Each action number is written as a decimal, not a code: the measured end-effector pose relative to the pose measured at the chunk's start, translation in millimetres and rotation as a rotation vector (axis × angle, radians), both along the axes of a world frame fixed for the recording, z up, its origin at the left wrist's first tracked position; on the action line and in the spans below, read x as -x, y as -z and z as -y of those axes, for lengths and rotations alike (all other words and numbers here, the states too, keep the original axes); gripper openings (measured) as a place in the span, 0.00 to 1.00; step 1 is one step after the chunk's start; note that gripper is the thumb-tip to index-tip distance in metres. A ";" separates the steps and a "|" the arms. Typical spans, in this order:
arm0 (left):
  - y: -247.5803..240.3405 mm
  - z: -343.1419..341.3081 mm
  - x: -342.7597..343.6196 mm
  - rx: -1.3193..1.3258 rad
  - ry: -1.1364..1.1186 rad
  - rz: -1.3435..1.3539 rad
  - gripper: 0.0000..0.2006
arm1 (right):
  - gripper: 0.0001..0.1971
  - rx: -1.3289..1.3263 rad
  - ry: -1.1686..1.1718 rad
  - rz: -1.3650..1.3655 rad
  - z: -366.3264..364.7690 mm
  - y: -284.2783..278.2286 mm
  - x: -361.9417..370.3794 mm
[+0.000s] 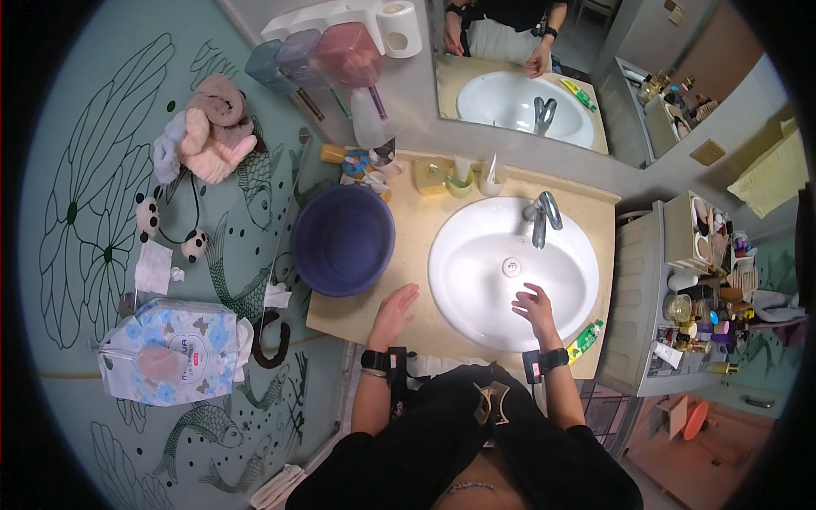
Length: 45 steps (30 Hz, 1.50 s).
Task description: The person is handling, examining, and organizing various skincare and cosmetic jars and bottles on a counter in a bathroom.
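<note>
My left hand (394, 316) hovers palm inward over the beige counter (406, 242), between the purple basin (343, 241) and the white sink (442, 293). Its fingers are stretched out and hold nothing. Over the near right part of the sink bowl is my right hand (535, 309), fingers spread and bare. A chrome faucet (541, 218) stands at the sink's far side, and the drain (511, 267) lies in the bowl's middle. No water shows running. A green and yellow tube (586, 341) rests on the counter to the right of my right hand.
Cups with brushes (460, 177) line the counter's back, below a mirror (527, 85). On the left wall hang a tissue pack (174, 353) and plush headbands (217, 127). A dispenser rack (331, 51) is mounted above the basin. Cosmetics (701, 314) crowd a cabinet on the right.
</note>
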<state>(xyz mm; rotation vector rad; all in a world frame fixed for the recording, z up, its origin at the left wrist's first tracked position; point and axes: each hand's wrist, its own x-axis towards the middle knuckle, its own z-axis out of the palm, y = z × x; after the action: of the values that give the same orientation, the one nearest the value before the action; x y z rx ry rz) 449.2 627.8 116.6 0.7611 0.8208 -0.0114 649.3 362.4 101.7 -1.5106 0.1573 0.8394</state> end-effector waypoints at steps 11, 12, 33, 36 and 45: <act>-2.6 4.0 8.4 -0.049 -0.027 0.011 0.17 | 0.21 0.044 -0.032 0.002 10.9 4.9 6.1; 5.4 2.4 16.1 -0.049 -0.032 0.047 0.17 | 0.21 0.040 -0.036 0.000 10.4 5.8 7.8; 1.2 10.6 22.7 0.157 -0.398 0.153 0.15 | 0.18 -0.195 0.052 0.032 7.7 -25.3 9.8; 6.7 9.1 21.6 0.234 -0.376 0.147 0.15 | 0.17 -0.182 0.042 0.090 8.6 -23.5 6.5; 13.6 7.7 34.9 0.337 -0.451 0.119 0.16 | 0.14 -0.054 0.030 0.135 22.0 -12.0 9.9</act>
<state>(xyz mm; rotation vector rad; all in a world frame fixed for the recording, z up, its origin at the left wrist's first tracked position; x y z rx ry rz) 414.3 620.1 103.0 0.2468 0.8349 0.2893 639.4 340.4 113.7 -1.5055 0.0567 0.7099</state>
